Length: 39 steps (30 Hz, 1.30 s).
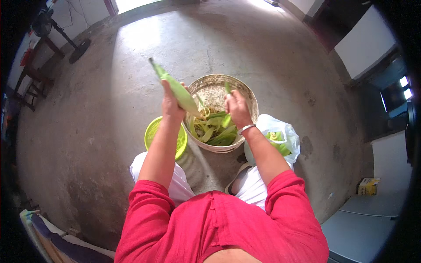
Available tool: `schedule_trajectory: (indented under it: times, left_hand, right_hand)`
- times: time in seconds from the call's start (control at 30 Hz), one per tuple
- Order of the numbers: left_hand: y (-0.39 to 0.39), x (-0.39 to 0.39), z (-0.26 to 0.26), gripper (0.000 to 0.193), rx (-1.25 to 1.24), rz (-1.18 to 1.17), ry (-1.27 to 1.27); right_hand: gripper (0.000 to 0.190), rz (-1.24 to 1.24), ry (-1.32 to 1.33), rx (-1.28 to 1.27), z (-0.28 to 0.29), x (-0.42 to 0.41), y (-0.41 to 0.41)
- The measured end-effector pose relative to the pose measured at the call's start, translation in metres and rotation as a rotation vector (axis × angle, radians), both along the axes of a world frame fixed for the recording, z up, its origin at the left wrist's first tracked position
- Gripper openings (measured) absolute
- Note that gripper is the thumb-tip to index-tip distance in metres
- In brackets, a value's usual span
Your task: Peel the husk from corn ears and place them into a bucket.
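Note:
My left hand (173, 100) grips an ear of corn (179, 93) in its pale green husk, tilted with its dark-tipped end up and to the left. Over a dirty whitish bucket (219, 80), my right hand (237, 107) is closed around a strip of green husk (226, 120), blurred by motion. Inside the bucket lie torn green husks (218, 131) and brownish scraps. A yellow-green perforated basket (153, 131) stands left of the bucket, partly behind my left forearm. Right of the bucket, a white plastic bag (291, 131) holds green ears of corn (281, 144).
Around me is a bare concrete floor (98, 138). A standing fan (80, 51) and a wooden table (33, 69) are at the far left. At the right are a grey cabinet-like surface (361, 227) and a yellow box (368, 186). A cushioned seat (65, 243) edges the lower left.

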<state>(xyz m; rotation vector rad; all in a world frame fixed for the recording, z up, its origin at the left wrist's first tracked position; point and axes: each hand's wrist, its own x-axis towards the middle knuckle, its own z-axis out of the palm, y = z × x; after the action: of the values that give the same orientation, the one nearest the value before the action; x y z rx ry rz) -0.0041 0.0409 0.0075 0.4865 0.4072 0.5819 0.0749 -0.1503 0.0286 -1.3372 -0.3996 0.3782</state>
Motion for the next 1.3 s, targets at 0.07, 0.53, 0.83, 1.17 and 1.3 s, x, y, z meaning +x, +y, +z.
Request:
schedule_trajectory:
  times: [0.07, 0.53, 0.83, 1.17, 1.3]
  left_hand:
    - [-0.016, 0.006, -0.001, 0.065, 0.075, -0.26, 0.031]
    - [-0.089, 0.0, 0.013, 0.05, 0.667, -0.408, 0.234]
    - [-0.09, 0.005, -0.013, 0.058, 1.164, -0.217, 0.353]
    - [-0.089, -0.003, 0.015, 0.055, 0.634, -0.408, 0.249]
    - [-0.083, -0.002, 0.014, 0.046, 0.538, -0.462, 0.142]
  right_hand:
    - [0.018, 0.097, -0.307, -0.365, -0.024, 0.011, -0.006]
    - [0.024, -0.027, -0.425, -0.379, 0.029, 0.01, -0.008]
    - [0.021, -0.06, -0.335, -0.442, 0.014, 0.015, -0.009]
    - [0.008, 0.094, -0.041, -0.171, 0.018, 0.019, -0.013]
    - [0.012, 0.12, 0.178, -0.038, 0.018, 0.02, -0.014]
